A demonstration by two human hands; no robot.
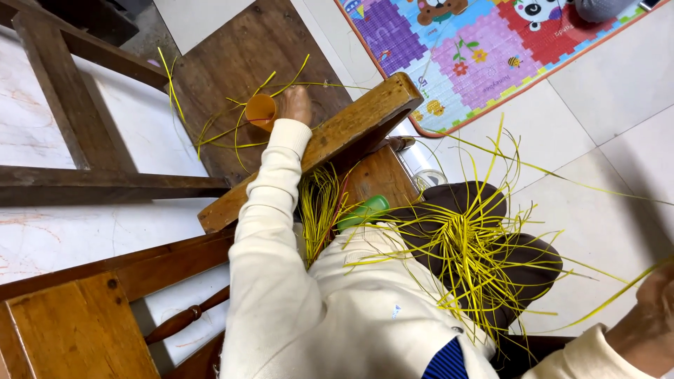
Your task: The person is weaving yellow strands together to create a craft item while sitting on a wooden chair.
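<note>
Resting on the dark wooden board [232,63] at the far end of the left arm's reach — a small orange cup [260,110], lying against the fingers of the left hand [296,104]. Touching the cup from its right side, the left hand, though whether gripping it or only pressing against it cannot be told from this angle. Spreading across the board around that hand, loose yellow strips [217,133], thin and curling, some crossing under the cup.

Stretching from the left hand back toward the body, a cream sleeve [270,203], crossing over a slanted wooden beam [316,147]. Hanging just below the beam, beside the left forearm, a bundle of yellow strands [319,210], and next to it a green cylindrical object [365,210], partly hidden.

Lying between the two hands, over a dark brown cloth [519,267] on the lap, a tangled woven mass of yellow strips [470,253], ends sticking out in every direction.

Showing only at the lower right edge, the right hand [649,316] — mostly cut off, a long yellow strip [604,302] running toward it; closed or loose cannot be told.

Lying beyond the right hand, on the pale tiled floor [604,105], a colourful puzzle-pattern play mat [477,49]. Standing to the left of the left hand, a dark wooden frame [77,126].
</note>
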